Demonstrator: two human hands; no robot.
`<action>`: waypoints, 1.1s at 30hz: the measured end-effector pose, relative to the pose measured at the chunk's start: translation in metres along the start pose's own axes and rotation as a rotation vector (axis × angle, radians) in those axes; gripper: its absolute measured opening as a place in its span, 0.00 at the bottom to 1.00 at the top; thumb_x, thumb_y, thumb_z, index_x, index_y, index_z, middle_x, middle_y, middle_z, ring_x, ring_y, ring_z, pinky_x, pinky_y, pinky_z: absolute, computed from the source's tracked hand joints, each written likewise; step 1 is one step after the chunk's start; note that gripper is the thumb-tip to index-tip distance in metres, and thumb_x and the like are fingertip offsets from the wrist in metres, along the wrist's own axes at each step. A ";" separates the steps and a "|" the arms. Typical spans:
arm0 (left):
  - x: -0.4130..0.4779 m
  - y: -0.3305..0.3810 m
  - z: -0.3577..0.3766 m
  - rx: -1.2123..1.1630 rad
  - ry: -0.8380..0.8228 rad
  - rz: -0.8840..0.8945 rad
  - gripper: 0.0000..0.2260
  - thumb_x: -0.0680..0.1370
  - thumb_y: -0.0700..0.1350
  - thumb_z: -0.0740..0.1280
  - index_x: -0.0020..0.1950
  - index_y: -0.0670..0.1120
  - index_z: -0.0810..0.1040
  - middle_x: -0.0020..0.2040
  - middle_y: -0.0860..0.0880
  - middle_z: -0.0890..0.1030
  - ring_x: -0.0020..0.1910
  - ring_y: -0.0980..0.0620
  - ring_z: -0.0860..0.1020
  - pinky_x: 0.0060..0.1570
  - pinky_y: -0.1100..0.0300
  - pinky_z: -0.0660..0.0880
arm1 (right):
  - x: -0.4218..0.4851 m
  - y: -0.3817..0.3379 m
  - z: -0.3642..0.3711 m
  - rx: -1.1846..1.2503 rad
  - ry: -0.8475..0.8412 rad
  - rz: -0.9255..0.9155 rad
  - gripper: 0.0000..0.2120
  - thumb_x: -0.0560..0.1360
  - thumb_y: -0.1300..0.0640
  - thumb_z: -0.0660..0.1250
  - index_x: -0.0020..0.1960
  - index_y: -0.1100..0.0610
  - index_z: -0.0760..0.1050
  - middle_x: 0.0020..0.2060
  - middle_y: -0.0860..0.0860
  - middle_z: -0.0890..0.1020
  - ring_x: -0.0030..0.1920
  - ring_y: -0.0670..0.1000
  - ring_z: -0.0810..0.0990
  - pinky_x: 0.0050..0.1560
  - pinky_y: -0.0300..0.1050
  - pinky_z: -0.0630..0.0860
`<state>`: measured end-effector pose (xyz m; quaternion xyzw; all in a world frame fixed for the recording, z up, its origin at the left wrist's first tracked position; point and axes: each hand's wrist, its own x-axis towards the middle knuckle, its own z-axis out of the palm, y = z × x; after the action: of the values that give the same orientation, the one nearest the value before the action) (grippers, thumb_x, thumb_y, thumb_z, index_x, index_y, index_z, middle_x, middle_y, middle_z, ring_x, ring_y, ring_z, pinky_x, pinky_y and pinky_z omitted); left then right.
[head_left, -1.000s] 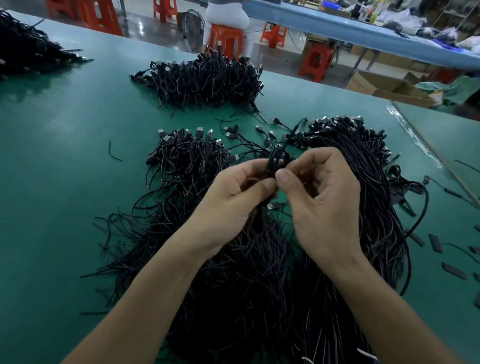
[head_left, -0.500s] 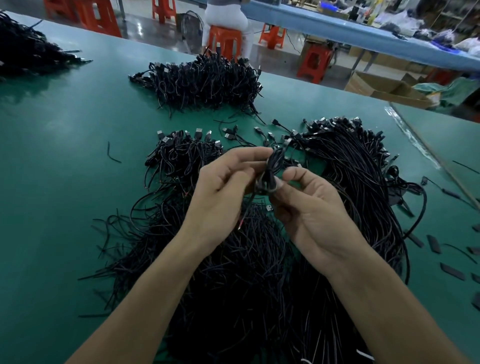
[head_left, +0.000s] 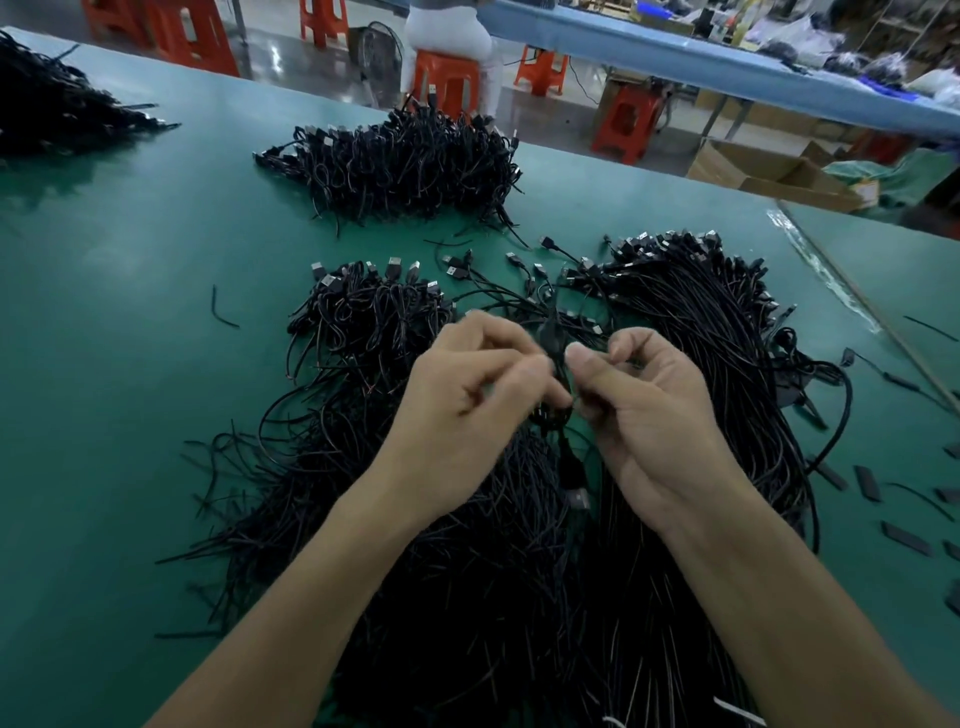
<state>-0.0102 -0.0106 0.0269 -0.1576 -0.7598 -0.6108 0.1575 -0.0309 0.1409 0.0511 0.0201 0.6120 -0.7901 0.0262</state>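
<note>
Nearest the person, under the held cable (head_left: 555, 364) and spilling toward the front edge, lies a thick heap of long black cables (head_left: 467, 597), its strands running mostly near to far over the green table (head_left: 130, 415). Above that heap both forearms come in and meet at the held cable. It is a small black coil, wound tight. Its long axis stands roughly upright between the two hands, tipped a little away from the person. One end hangs straight down out of it and finishes in a USB plug (head_left: 576, 500) that points down at the heap.

On the coil's left, the left hand (head_left: 467, 410) has its fingers curled and pinches the coil between thumb and forefinger. On the coil's right, the right hand (head_left: 649, 415) presses its thumb against the coil with the other fingers folded in round it. Blur hides just how the fingertips sit.

Right of the held cable, well apart, short flat black pieces (head_left: 867, 486) lie scattered. Just beyond it to the left sits a small pile of bundled cables (head_left: 363, 317). Beyond it to the right lies a long sheaf (head_left: 727, 332) with plugs at its far end, and straight beyond are a few loose plugs (head_left: 519, 262). Farther off past the held cable is a bigger pile (head_left: 410, 161), then orange stools (head_left: 447, 83) and a cardboard box (head_left: 769, 171).
</note>
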 end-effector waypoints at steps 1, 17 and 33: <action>0.000 -0.002 0.002 0.059 0.015 -0.011 0.04 0.77 0.47 0.71 0.42 0.54 0.84 0.46 0.52 0.76 0.45 0.58 0.73 0.46 0.69 0.68 | 0.001 0.000 0.000 -0.002 0.007 -0.042 0.15 0.74 0.66 0.70 0.38 0.53 0.67 0.30 0.48 0.77 0.30 0.44 0.71 0.31 0.35 0.71; 0.005 0.004 -0.009 -0.259 0.004 -0.146 0.29 0.81 0.57 0.58 0.44 0.30 0.77 0.43 0.32 0.71 0.39 0.49 0.68 0.43 0.64 0.69 | -0.013 0.002 0.006 -0.066 -0.223 -0.044 0.15 0.74 0.69 0.69 0.38 0.54 0.67 0.31 0.46 0.80 0.32 0.41 0.78 0.36 0.31 0.74; 0.001 -0.012 -0.001 -0.045 0.051 -0.315 0.18 0.67 0.63 0.74 0.41 0.50 0.75 0.29 0.52 0.80 0.24 0.55 0.74 0.26 0.63 0.71 | -0.011 0.003 0.011 0.077 -0.109 -0.164 0.13 0.71 0.66 0.70 0.39 0.55 0.67 0.34 0.47 0.82 0.31 0.42 0.78 0.39 0.33 0.75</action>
<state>-0.0163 -0.0138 0.0165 -0.0244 -0.7569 -0.6487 0.0755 -0.0199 0.1294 0.0520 -0.0720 0.5784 -0.8126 -0.0064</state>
